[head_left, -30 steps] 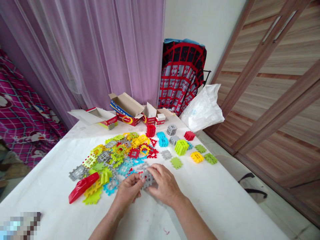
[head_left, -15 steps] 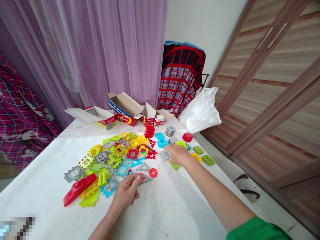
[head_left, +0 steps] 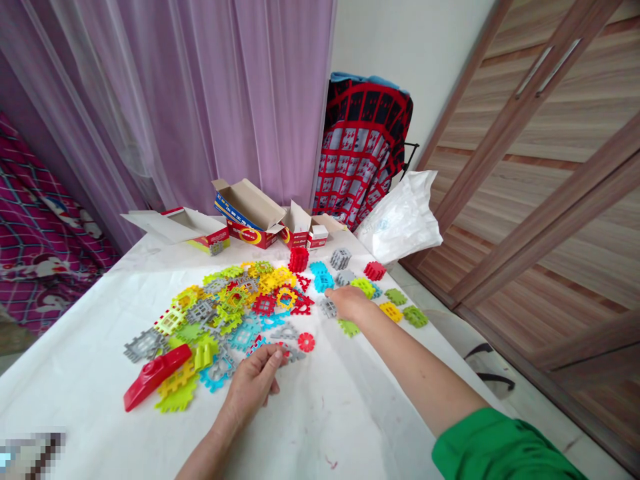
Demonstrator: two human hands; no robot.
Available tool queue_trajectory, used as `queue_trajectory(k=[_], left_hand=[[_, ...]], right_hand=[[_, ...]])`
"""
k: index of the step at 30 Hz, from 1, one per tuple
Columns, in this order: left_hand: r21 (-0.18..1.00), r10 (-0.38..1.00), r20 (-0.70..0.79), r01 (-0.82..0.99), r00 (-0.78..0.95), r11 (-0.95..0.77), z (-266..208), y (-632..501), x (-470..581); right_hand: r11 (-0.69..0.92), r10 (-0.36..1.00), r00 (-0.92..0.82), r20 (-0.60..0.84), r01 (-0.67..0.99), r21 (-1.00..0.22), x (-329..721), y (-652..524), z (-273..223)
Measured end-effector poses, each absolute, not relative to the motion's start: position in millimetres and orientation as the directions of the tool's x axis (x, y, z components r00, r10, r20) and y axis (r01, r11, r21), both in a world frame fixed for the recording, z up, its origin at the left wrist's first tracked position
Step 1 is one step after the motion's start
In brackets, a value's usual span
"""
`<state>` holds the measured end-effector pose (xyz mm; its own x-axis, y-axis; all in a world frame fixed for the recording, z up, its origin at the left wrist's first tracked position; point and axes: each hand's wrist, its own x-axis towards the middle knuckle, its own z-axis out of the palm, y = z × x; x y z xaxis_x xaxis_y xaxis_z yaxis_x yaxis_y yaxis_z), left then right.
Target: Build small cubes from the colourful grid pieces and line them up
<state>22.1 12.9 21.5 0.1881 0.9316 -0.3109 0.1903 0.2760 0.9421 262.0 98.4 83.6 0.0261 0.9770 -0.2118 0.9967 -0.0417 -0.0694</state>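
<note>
Near the table's middle my left hand [head_left: 254,380] is closed, thumb against bent fingers. Whatever it pinches, if anything, I cannot make out. Just beyond its fingertips lie a grey toothed piece [head_left: 297,356] and a red notched disc [head_left: 307,343]. Farther off, my right hand [head_left: 351,303] reaches over a grey window-patterned building piece [head_left: 328,307] and partly covers it; its fingers are mostly hidden behind the hand. A stack of blue building pieces [head_left: 322,279] stands just beyond the fingertips, and a lime-green piece [head_left: 349,327] lies just below the hand.
A mixed heap of plastic building pieces [head_left: 235,300] spreads across the left, with a long red part [head_left: 157,379] in front. Sorted stacks, including red pieces [head_left: 299,259], stand right of it. Opened boxes [head_left: 253,235] line the back, beside a white plastic bag [head_left: 400,217].
My right hand has drawn slightly left over the grey piece, and its forearm has shifted too. My left hand stays nearly as it was. The view has moved a little.
</note>
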Motion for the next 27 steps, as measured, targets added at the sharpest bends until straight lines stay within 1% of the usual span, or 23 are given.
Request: queue_trajectory(k=[6,11,21,27], left_hand=[[0.948,0.930,-0.300,0.174,0.212,0.266,20,14,21],[0.950,0.931,-0.297,0.164,0.211,0.266,19,14,21],[0.945,0.926,-0.315,0.165,0.208,0.284,23,13,22],[0.952,0.926,-0.294,0.155,0.237,0.262,15,15,20]], right_hand=[[0.020,0.961,0.000,-0.276,0.997,0.069,260,99,86],[0.056,0.950,-0.013,-0.312,0.990,0.130,258,97,89],[0.085,0.932,-0.029,-0.361,0.986,0.140,252,101,91],[0.062,0.943,-0.024,-0.331,0.992,0.106,252,103,88]])
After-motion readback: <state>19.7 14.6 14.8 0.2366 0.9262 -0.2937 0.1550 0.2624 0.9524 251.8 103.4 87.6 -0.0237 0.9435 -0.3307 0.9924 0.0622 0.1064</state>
